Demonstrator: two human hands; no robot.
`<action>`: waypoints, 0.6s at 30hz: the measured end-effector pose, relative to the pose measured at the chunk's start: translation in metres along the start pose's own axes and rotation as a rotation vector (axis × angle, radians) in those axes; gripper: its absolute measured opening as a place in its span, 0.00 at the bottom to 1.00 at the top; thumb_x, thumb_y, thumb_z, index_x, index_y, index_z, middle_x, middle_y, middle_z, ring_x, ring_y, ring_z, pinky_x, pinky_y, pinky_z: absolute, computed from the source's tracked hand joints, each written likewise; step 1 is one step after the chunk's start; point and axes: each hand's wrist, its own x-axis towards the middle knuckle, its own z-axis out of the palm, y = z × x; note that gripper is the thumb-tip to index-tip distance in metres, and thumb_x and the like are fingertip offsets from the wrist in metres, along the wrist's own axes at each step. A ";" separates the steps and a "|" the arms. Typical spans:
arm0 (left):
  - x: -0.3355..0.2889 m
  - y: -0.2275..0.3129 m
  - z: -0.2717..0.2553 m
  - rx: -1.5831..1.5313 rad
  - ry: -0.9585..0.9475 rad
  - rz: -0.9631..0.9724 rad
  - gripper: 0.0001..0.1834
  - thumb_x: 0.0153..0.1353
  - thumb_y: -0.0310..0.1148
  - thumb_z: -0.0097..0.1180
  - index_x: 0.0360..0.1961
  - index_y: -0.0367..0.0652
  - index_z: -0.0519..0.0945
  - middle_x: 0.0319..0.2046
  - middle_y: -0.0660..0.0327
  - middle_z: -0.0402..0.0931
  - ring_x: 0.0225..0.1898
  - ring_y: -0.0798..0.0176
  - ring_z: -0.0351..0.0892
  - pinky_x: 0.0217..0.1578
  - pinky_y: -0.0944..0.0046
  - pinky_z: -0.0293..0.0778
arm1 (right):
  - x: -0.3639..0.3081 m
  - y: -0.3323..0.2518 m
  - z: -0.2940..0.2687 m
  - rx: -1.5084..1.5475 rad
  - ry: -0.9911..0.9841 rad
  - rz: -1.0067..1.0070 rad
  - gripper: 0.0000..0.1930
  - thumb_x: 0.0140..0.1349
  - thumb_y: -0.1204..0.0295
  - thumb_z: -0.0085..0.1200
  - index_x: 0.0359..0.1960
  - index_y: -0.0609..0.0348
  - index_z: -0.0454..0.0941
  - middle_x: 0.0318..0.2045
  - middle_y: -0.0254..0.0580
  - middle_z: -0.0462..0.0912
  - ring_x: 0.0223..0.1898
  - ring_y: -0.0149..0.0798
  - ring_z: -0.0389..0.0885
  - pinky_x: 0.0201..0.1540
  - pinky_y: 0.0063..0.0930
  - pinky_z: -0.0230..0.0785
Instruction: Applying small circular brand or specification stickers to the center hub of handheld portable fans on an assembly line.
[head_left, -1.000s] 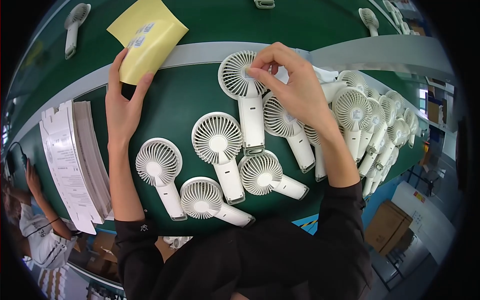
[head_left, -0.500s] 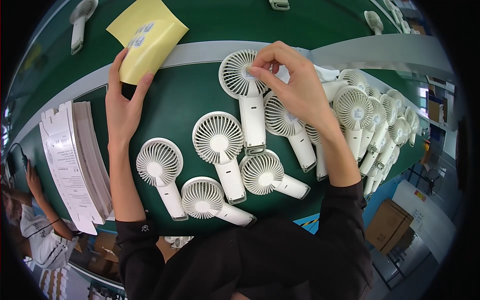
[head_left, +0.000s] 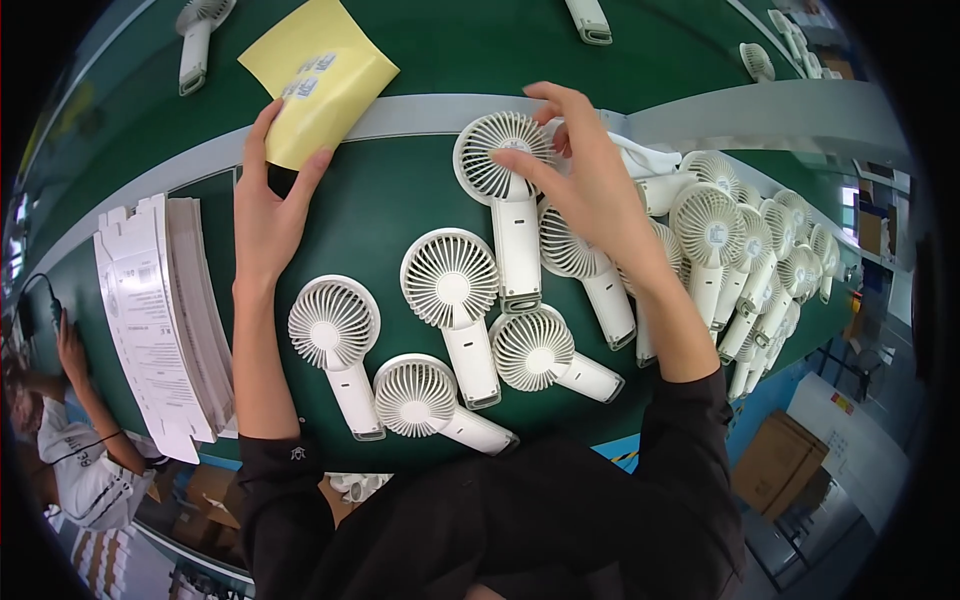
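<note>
My left hand (head_left: 272, 225) grips the lower edge of a yellow sticker sheet (head_left: 345, 85), which bends and bears a few small white labels. My right hand (head_left: 597, 190) is over the head of a white handheld fan (head_left: 518, 250) with its fingers apart. Its thumb lies at the middle of that fan's round grille, covering the hub; whether a label is under it cannot be seen. Close by lie more white fans, among them one (head_left: 452, 285) below left, one (head_left: 540, 350) just under the handle, and one (head_left: 600, 290) partly behind my right forearm.
A pile of white fans (head_left: 712, 225), several with labels on their hubs, covers the right side. Stacked printed white cardboard sheets (head_left: 150, 320) stand at left. A grey rail (head_left: 410, 115) crosses behind the green table. Another person's hand (head_left: 70, 350) is at far left.
My right thumb and index finger, pinched together at the fan's hub before, have come apart, the index finger lifting away. My left hand still holds the sheet. The whole view has shifted slightly.
</note>
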 end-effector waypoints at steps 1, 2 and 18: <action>-0.001 0.000 0.000 -0.009 -0.007 -0.017 0.35 0.63 0.40 0.63 0.68 0.42 0.64 0.52 0.48 0.78 0.50 0.59 0.79 0.52 0.62 0.73 | 0.001 0.001 -0.001 0.022 -0.067 0.011 0.18 0.62 0.64 0.63 0.47 0.62 0.76 0.43 0.38 0.72 0.39 0.34 0.72 0.42 0.27 0.68; -0.001 0.001 -0.001 0.008 0.000 -0.011 0.35 0.63 0.40 0.63 0.68 0.42 0.64 0.52 0.48 0.78 0.50 0.59 0.79 0.52 0.62 0.73 | 0.002 0.001 -0.002 0.032 -0.122 0.023 0.19 0.63 0.63 0.62 0.50 0.62 0.77 0.43 0.39 0.73 0.40 0.34 0.72 0.43 0.27 0.67; -0.001 -0.010 -0.009 -0.023 0.063 0.220 0.37 0.60 0.45 0.64 0.64 0.35 0.65 0.53 0.37 0.75 0.55 0.40 0.77 0.56 0.55 0.70 | -0.043 -0.037 -0.003 -0.709 0.267 -0.285 0.15 0.59 0.63 0.63 0.32 0.66 0.82 0.35 0.49 0.76 0.40 0.50 0.72 0.46 0.43 0.63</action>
